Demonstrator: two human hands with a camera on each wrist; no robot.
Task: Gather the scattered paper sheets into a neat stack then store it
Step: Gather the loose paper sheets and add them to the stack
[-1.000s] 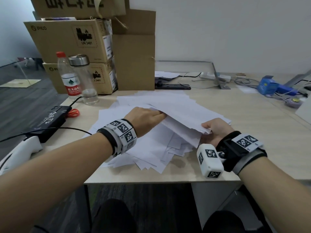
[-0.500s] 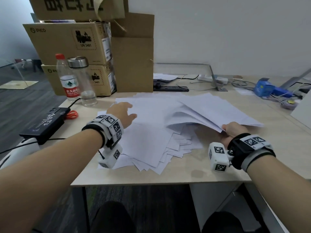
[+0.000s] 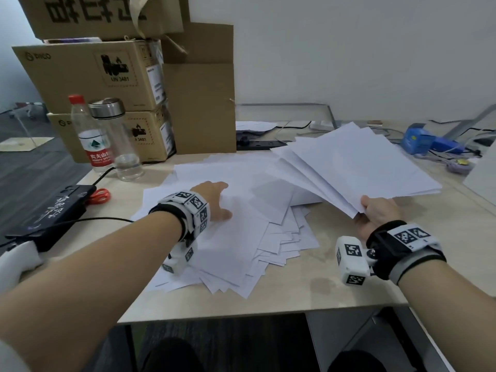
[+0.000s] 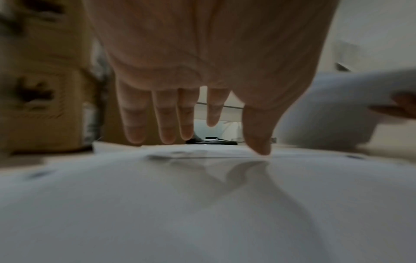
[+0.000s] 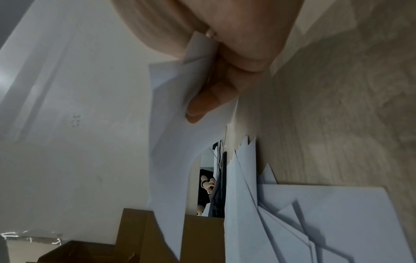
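A loose pile of white paper sheets (image 3: 236, 229) covers the middle of the desk (image 3: 349, 291). My right hand (image 3: 375, 213) pinches the near corner of a fanned bundle of sheets (image 3: 357, 162), lifted off the desk to the right of the pile. In the right wrist view the thumb and fingers (image 5: 202, 105) clamp that bundle (image 5: 171, 142). My left hand (image 3: 214, 197) is spread flat over the pile with straight fingers (image 4: 166, 124), the thumb tip touching the top sheet (image 4: 202, 204).
Stacked cardboard boxes (image 3: 112, 76) stand at the back left, with a water bottle (image 3: 94, 135) and a clear flask (image 3: 118, 138) before them. A black device (image 3: 53, 213) and red scissors (image 3: 99, 196) lie left. Blue gadgets (image 3: 426, 140) and cables sit at the back right.
My right hand has lifted the bundle and carried it to the right, clear of the pile. My left hand came out from under the sheets and now lies flat on the pile.
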